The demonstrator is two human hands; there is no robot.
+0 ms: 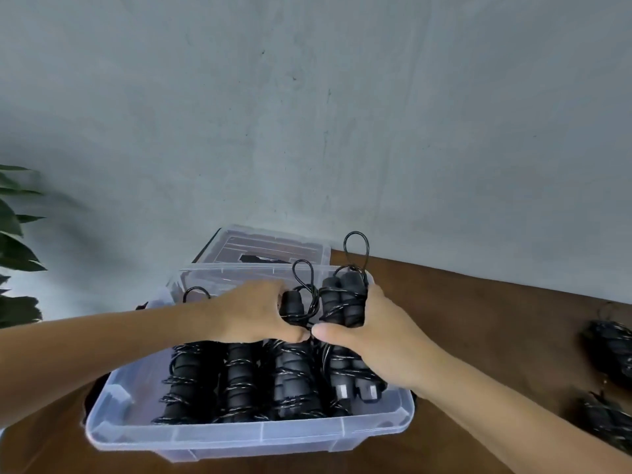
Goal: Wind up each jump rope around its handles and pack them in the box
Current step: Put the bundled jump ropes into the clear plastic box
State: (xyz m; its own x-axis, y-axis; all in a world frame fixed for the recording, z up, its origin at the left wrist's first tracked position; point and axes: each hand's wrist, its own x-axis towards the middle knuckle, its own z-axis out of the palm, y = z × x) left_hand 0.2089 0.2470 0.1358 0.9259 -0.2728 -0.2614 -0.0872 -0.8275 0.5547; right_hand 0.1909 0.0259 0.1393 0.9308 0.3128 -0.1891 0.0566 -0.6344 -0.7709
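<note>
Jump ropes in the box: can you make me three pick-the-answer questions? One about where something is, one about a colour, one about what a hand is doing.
1. Where is the clear box?
A. on the brown table
B. on the floor
C. on a chair

2. What colour are the wound jump ropes in the box?
A. red
B. black
C. yellow

3. What is the right hand doing?
A. lying flat on the table
B. gripping a wound rope bundle
C. pointing at the wall

Answers: 1 A, brown tabletop surrounds the box. 2 B, handles and cord are black. 3 B, fingers curl round the bundle.

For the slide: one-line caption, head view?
Both hands lower wound jump ropes into the clear box.
</note>
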